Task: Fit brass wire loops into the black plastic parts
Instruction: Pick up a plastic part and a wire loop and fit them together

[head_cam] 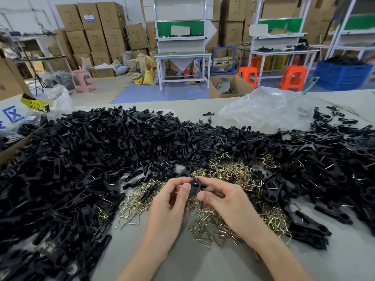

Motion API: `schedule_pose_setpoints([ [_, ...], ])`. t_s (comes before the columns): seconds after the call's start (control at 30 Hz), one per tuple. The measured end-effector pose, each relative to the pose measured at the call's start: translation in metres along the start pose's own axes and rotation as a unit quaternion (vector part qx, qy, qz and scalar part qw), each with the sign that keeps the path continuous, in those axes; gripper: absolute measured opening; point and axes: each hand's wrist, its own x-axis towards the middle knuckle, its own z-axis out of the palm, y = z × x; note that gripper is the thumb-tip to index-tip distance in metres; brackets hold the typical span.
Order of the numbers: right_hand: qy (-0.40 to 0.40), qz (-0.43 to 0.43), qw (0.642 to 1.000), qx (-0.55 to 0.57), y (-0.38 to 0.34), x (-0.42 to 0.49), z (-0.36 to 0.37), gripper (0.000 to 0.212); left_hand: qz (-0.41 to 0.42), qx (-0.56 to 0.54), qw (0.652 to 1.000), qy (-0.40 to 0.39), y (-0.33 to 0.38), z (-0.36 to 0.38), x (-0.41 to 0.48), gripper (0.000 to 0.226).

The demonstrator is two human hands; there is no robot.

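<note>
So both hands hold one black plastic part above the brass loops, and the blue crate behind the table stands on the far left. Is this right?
No: in the head view the blue crate stands on the far right. The left hand and right hand hold one black plastic part above the brass loops.

The brass wire loops [233, 171] are shiny yellow-gold, a few paler and silvery, on a dull grey-beige tabletop [192, 260]. The plastic parts [101, 149] heaped to their left, behind them and to their right are plain black throughout. Just behind the loops lies a clear, milky-white plastic bag [263, 106] and far to their left a white sheet [12, 115] with a blue crossed-square mark, while well beyond them stand brown cardboard boxes [97, 39], a pink stool [81, 73], orange stools [293, 76], a blue crate [343, 76] and a green panel [164, 28].
</note>
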Motion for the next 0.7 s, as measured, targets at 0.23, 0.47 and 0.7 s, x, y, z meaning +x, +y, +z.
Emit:
schedule_pose_setpoints([
  [0.23, -0.005, -0.002, 1.000, 0.004, -0.0014, -0.0004, -0.0007, 0.038, -0.008, -0.023, 1.000, -0.010, 0.0034, 0.0002, -0.0007, 0.016],
  [0.47, -0.001, 0.002, 1.000, 0.006, -0.0040, -0.0014, -0.0029, 0.039, 0.002, -0.041, 0.999, -0.027, -0.0008, -0.0027, 0.0013, 0.025],
  [0.7, 0.000, -0.002, 1.000, 0.009, -0.0046, -0.0016, -0.0012, 0.038, -0.005, -0.044, 0.999, -0.009, -0.0038, -0.0031, 0.0032, 0.022],
])
